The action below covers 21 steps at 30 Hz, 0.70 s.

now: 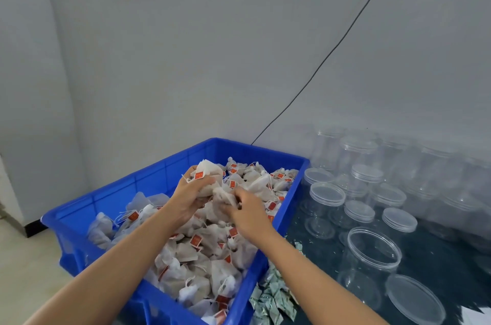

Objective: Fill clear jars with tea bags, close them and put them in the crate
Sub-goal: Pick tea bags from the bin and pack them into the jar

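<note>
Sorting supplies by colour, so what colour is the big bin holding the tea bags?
Bright blue: the bin shows clearly in the head view.

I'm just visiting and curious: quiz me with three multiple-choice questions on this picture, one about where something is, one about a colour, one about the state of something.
1. Where are both hands?
A. Over the tea bags in the crate
B. Inside the open jar
C. Flat on the floor

2. What colour is the crate?
A. Green
B. Blue
C. Yellow

3. What is the state of the nearest jar on the table?
A. Closed and full
B. Tipped on its side
C. Open and empty, lid beside it

Answers:
1 A: the left hand and right hand both grip tea bags above the heap.
2 B: the crate has bright blue walls.
3 C: the open jar stands upright with nothing inside, and a loose lid lies next to it.
</note>
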{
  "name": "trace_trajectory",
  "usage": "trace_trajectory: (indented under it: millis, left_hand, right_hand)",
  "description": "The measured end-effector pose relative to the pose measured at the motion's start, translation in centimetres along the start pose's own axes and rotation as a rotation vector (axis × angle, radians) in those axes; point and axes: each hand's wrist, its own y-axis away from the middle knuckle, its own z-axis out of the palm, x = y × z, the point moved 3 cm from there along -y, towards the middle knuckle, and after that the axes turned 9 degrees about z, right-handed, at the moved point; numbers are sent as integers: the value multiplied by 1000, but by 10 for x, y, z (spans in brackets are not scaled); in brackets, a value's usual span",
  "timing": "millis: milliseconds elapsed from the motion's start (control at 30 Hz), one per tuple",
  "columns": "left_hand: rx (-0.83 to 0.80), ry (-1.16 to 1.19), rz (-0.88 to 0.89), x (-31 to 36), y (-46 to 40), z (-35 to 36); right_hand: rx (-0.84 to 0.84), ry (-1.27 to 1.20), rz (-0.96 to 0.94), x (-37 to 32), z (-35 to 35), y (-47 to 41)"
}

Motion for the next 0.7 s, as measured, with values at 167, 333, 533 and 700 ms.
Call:
trace_trajectory:
  millis: [167,333,533,700]
  left_hand:
    - [-93,86,-86,0,17,27]
    - [-231,86,-171,-5,44,98]
    - [-357,274,-256,-23,65,210]
    - [-296,245,-118,-37,65,272]
  right_hand:
    - [-87,-238,111,10,-74,22]
    - [-42,-495,241,35,-143,51]
    - [100,-828,268,57,-211,82]
    - [330,-405,275,88,-249,98]
